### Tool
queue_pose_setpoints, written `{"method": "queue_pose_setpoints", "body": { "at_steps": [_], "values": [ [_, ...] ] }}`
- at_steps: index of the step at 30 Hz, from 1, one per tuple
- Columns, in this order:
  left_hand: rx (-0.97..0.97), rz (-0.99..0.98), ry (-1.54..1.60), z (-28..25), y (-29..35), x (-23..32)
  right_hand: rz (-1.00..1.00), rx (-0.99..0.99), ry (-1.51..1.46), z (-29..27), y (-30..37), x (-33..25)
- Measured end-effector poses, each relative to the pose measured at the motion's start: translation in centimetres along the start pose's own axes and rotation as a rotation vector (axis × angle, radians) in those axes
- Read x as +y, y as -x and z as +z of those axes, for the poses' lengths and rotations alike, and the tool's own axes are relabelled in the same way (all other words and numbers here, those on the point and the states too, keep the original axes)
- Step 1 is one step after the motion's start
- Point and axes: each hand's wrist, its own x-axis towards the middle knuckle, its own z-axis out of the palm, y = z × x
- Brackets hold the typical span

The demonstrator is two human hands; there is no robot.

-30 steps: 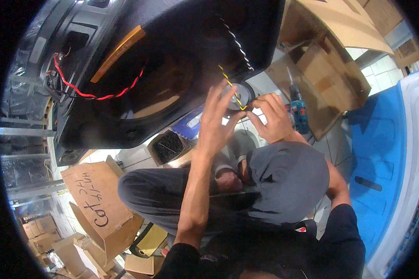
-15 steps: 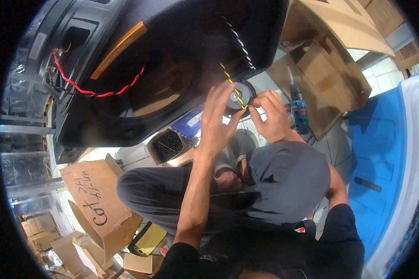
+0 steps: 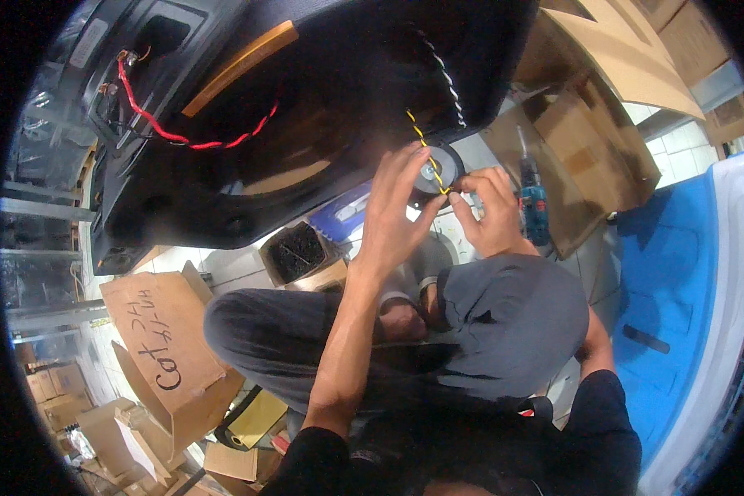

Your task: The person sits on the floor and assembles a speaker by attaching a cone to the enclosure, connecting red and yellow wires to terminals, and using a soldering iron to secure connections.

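Note:
A round speaker driver [image 3: 429, 173] with a grey magnet back faces up beside a large black speaker cabinet [image 3: 322, 83]. Out of the cabinet comes a twisted yellow-and-black wire [image 3: 418, 131], which crosses the magnet to the driver's near right rim. My left hand [image 3: 395, 202] curves round the driver's left side, its fingers on the far part and its thumb by the wire's end. From the right, my right hand [image 3: 489, 211] pinches the wire's end with thumb and forefinger at the rim. The exact contact between fingertips and wire is too small to make out.
A cordless drill [image 3: 533, 202] stands right of my hands, by an open cardboard box [image 3: 587, 132]. Left of my feet sits a small box of black screws [image 3: 296, 252]. Red-and-black [image 3: 194, 145] and white-and-black wires [image 3: 450, 83] hang from the cabinet. A blue panel [image 3: 665, 289] lies at right.
The view has shifted a little, so the cabinet and wires appear farther right. Both hands keep their places at the driver and wire end, with the fingertips moved slightly.

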Motion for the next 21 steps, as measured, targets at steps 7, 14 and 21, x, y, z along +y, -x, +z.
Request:
{"method": "queue_pose_setpoints", "body": {
  "at_steps": [7,14,21],
  "values": [
    [-0.052,-0.108,-0.035,-3.1,0.6,2.3,0.077,0.066,0.023,-1.9,2.3,1.2],
    [-0.059,0.011,-0.380,-15.3,5.4,7.0,0.706,-0.197,-0.457,-5.6,7.6,5.4],
    [0.275,-0.366,-0.818,-28.1,10.0,7.7,0.426,-0.607,-0.369,-5.8,8.6,2.1]
  ]
}}
